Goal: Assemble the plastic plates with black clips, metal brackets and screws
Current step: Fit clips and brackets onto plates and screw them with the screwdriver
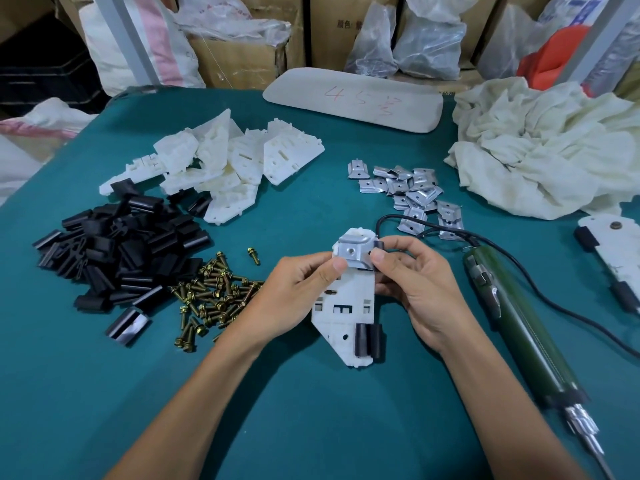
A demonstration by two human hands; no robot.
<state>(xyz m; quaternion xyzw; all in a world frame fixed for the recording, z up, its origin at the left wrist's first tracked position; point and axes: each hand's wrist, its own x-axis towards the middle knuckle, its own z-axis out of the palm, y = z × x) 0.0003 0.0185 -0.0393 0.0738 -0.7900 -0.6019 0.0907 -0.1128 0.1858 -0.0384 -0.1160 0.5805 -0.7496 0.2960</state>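
Observation:
A white plastic plate (341, 308) is held upright above the green table between both hands. My left hand (294, 296) grips its left edge, thumb at the lower left corner of a metal bracket (351, 252) that sits on the plate's top. My right hand (419, 282) pinches the bracket's right side, where a black clip (377, 244) shows behind the thumb. Another black clip (369, 340) is fitted on the plate's lower right corner. Loose black clips (114, 258), brass screws (214, 296), white plates (221, 161) and metal brackets (412, 195) lie in separate piles.
A green electric screwdriver (519, 323) with a black cord lies on the table at the right. An assembled plate (613, 258) rests at the far right edge. Crumpled cream cloth (540, 147), a grey pad (356, 98), boxes and bags fill the back.

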